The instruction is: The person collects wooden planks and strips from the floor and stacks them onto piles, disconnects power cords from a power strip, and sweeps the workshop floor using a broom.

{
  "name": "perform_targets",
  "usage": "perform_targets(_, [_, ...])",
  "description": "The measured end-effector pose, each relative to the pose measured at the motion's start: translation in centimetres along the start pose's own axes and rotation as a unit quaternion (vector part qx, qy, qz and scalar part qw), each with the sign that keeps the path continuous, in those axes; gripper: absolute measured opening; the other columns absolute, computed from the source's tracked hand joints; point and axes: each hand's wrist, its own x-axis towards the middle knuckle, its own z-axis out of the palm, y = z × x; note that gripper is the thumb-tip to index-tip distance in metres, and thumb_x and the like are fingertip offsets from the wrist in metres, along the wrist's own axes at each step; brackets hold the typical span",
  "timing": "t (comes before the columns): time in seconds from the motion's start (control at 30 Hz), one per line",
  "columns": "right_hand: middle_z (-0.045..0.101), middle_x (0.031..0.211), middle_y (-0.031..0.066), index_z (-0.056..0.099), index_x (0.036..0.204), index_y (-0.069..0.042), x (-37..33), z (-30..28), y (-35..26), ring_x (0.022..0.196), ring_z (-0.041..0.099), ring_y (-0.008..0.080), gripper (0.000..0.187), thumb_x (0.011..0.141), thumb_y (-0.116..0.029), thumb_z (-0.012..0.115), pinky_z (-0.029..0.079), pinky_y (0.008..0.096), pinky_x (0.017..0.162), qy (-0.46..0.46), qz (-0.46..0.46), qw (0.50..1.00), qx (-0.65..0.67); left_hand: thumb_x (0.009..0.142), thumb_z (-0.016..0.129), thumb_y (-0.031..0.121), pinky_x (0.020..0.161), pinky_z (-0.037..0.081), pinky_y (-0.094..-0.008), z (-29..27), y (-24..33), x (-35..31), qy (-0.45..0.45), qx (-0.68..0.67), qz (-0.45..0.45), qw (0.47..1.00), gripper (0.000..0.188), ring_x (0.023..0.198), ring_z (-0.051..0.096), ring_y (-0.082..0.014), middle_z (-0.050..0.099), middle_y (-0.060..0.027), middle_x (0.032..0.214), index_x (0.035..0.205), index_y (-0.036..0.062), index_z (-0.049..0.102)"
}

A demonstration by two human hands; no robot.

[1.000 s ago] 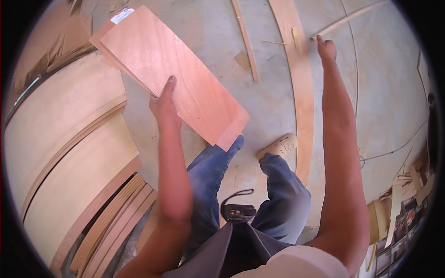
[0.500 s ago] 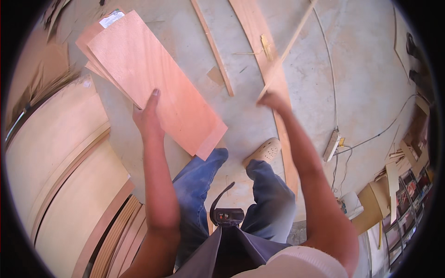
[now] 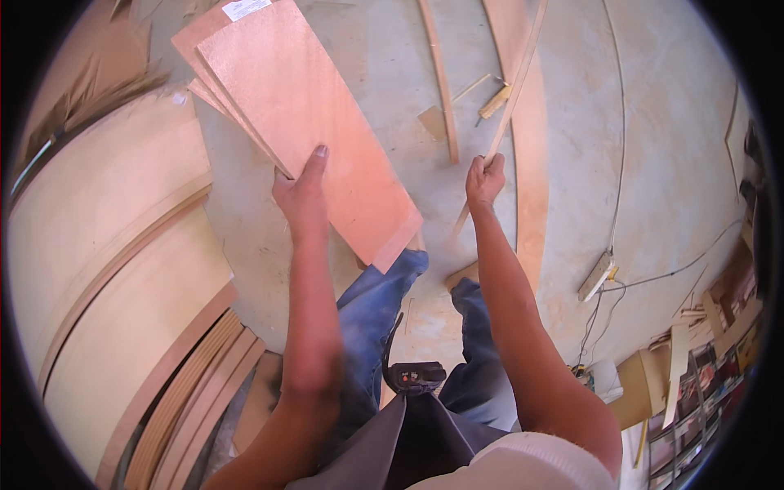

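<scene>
Here's the left hand (image 3: 300,194) clamped on a fanned stack of flat, reddish-brown rectangular wooden panels (image 3: 314,122), thumb across the top face, the stack up in front of the knees with a white paper label (image 3: 246,8) at its far end. And the right hand (image 3: 485,181) is closed around a long, thin, pale wooden strip (image 3: 523,65), slanting above the floor. Below lies that grey, dust-smeared concrete floor (image 3: 576,188): a long tan wooden board (image 3: 531,188) stretched across it, a yellow-handled tool (image 3: 494,102) beside the board, a narrow brown wooden batten (image 3: 442,90) to the left. Over on the right, a white rectangular power strip (image 3: 597,276) with cables trailing; at lower right, a dark metal rack (image 3: 694,416) among offcuts. Along the left side, big cream-coloured sheets (image 3: 122,163) sit in layers.
</scene>
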Motion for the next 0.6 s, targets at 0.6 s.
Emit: perform_targets(0.6, [0.057, 0.070, 0.0149, 0.053, 0.087, 0.000, 4.6, 4.5, -3.7, 0.065, 0.058, 0.0291, 0.032, 0.082, -0.032, 0.052, 0.045, 0.0404, 0.061, -0.189, -0.023, 0.978, -0.083, 0.078, 0.070, 0.012, 0.088, 0.048, -0.0376, -8.4, -3.5, 2.3, 0.090, -0.178, -0.154, 0.968, 0.061, 0.106, 0.056, -0.0284, 0.053, -0.0193, 0.119, 0.126, -0.0084, 0.040])
